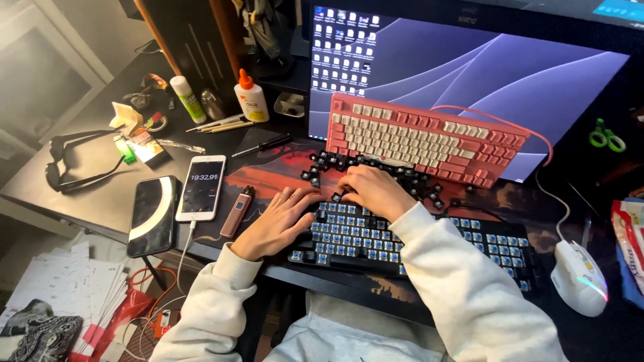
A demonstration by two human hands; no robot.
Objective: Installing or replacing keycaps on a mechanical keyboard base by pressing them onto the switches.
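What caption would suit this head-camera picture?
Both hands, left hand and right hand, work on a black keyboard with bare blue switches, loose keycaps beyond.

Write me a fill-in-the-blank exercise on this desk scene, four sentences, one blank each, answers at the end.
1. Both hands rest on a black keyboard whose exposed switches are ____ in colour.
2. The loose pile of removed keycaps lies in front of a ____ keyboard that leans against the monitor.
3. The left hand lies flat on the keyboard's ____ end.
4. Beyond the right end of the black keyboard sits a white ____.

Missing words: blue; pink; left; mouse
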